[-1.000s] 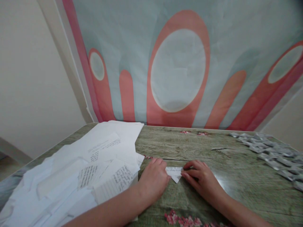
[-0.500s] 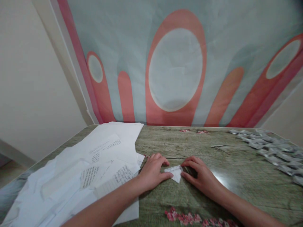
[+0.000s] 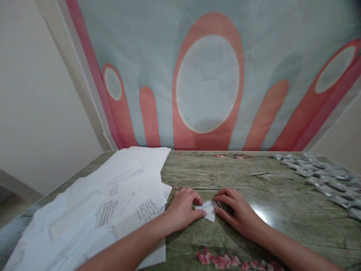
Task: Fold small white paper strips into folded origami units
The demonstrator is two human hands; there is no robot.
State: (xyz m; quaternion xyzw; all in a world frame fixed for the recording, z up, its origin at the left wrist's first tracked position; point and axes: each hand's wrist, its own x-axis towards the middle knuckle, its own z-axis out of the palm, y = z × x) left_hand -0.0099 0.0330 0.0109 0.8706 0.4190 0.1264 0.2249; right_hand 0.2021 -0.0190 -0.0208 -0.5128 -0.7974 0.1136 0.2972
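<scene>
Here, the wood-patterned table [image 3: 197, 169] bears a spread pile of papers [image 3: 87, 212] at left and grey pieces [image 3: 306, 172] at far right; between them, the left hand [image 3: 183, 209] and right hand [image 3: 234, 209] pinch opposite ends of a small folded paper [image 3: 208, 212].
</scene>
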